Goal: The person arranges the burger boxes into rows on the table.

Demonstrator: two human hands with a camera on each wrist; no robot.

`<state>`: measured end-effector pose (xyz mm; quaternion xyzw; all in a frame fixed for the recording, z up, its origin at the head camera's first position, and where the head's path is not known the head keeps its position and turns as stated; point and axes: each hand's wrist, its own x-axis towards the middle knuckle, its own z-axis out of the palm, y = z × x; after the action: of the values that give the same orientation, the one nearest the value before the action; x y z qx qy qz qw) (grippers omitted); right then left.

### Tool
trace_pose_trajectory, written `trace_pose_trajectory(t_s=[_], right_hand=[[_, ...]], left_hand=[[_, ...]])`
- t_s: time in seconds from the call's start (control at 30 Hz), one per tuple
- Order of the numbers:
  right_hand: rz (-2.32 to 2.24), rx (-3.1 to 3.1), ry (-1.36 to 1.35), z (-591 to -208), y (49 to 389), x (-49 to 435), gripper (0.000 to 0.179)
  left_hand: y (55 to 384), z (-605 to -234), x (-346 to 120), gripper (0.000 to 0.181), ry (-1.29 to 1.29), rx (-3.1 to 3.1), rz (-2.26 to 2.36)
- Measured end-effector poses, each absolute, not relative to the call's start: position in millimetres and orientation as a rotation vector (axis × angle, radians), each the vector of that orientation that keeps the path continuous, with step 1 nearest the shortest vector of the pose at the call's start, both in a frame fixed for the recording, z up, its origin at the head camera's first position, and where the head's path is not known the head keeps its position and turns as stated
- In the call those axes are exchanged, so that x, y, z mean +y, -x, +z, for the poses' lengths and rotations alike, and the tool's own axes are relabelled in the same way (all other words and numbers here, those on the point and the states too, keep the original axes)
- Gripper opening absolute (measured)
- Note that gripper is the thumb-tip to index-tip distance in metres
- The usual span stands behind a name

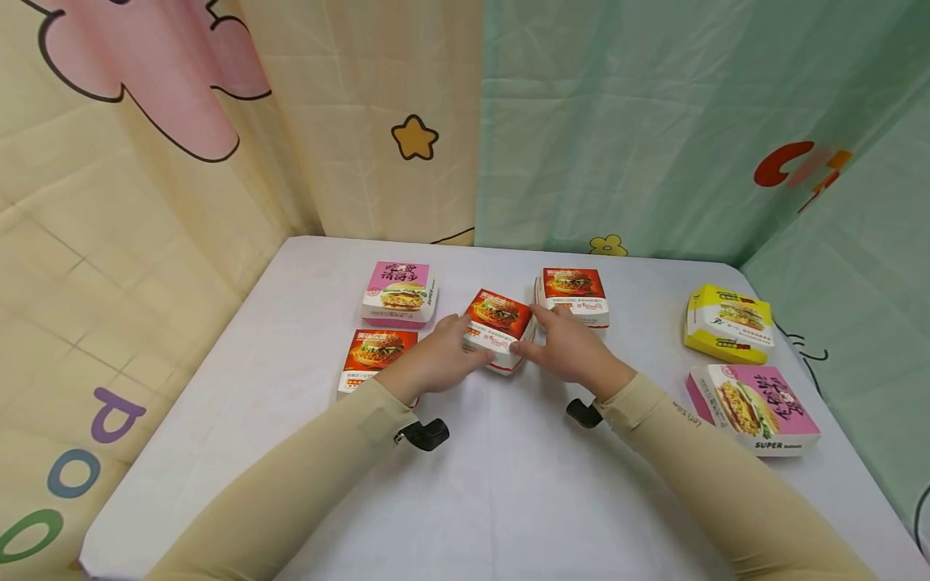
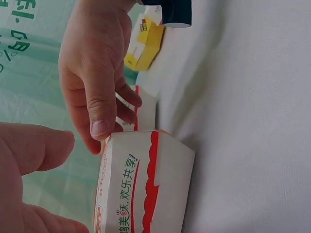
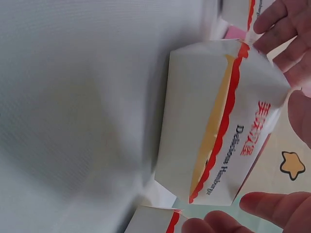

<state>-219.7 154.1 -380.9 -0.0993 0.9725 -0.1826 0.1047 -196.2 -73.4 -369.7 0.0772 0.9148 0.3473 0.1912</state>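
Observation:
A red-and-white burger box (image 1: 498,319) sits at an angle on the table between both hands. My left hand (image 1: 441,355) is at its left side, thumb by the front corner; in the left wrist view its thumb and fingers stand apart, loosely extended. On the right, my right hand (image 1: 572,349) has its fingertips right at the box's side, fingers spread and relaxed. A narrow yellow gap shows under the scalloped red lid edge of the box (image 3: 214,121) in the right wrist view. Part of another red burger box (image 1: 378,352) is hidden behind the left hand and forearm.
A pink burger box (image 1: 396,297) stands at the back left, and a red one (image 1: 574,289) just behind the right hand. Toward the right edge of the white table (image 1: 501,484) lie a yellow burger box (image 1: 729,321) and a pink one (image 1: 759,407). Patterned curtains hang around.

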Motion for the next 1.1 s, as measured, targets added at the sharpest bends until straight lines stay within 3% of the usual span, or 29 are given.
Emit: trace_pose_trajectory(t_s=[0.5, 1.1], right_hand=[[-0.615, 2.78, 0.341, -388.5, 220.7, 154.7, 0.095], [-0.645, 2.783, 0.375, -393.8, 220.7, 156.8, 0.083]], left_hand=[[195.4, -377.2, -71.5, 0.086, -0.254, 2.601, 0.943], [194.8, -391.5, -62.1, 0.086, -0.175, 2.629, 1.016]])
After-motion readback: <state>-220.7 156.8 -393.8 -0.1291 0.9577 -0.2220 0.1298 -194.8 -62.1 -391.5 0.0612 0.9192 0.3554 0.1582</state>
